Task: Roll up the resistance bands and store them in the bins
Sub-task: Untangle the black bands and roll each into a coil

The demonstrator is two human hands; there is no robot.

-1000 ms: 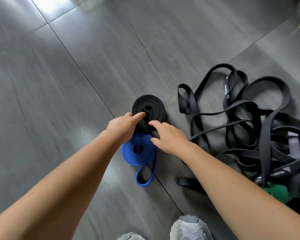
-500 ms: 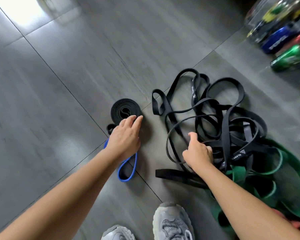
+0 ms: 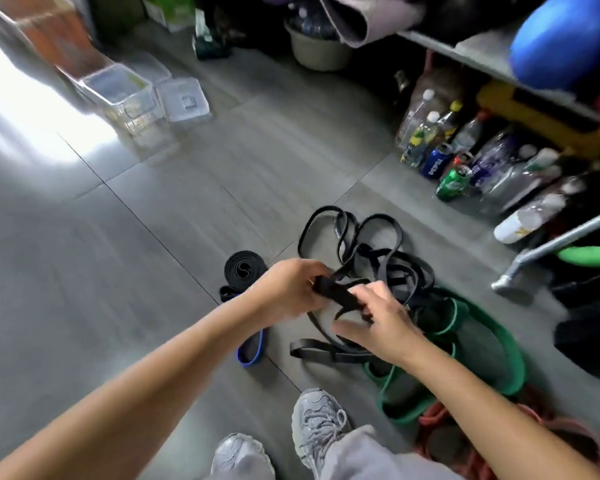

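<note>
My left hand (image 3: 288, 289) and my right hand (image 3: 378, 323) both grip one end of a wide black band (image 3: 338, 296), held just above the floor. Its length trails into a tangled pile of black bands (image 3: 371, 251) behind my hands. A rolled black band (image 3: 244, 270) lies on the floor to the left of my left hand. Just below my left forearm the loose loop of a blue band (image 3: 252, 353) sticks out; its roll is hidden. Green bands (image 3: 482, 341) and a red band (image 3: 440, 420) lie at the right. Clear plastic bins (image 3: 125, 95) stand at the far left.
Bottles and cans (image 3: 458, 161) crowd the floor under a grey shelf (image 3: 465, 50) at the right. A metal pole (image 3: 548, 251) angles down near the green bands. A clear lid (image 3: 184, 98) lies beside the bins. My grey shoes (image 3: 316, 424) are at the bottom.
My left hand left the rolled bands and joined the right hand on a black band, which is lifted from the pile. The view swung up, bringing the bins and shelf into sight.
</note>
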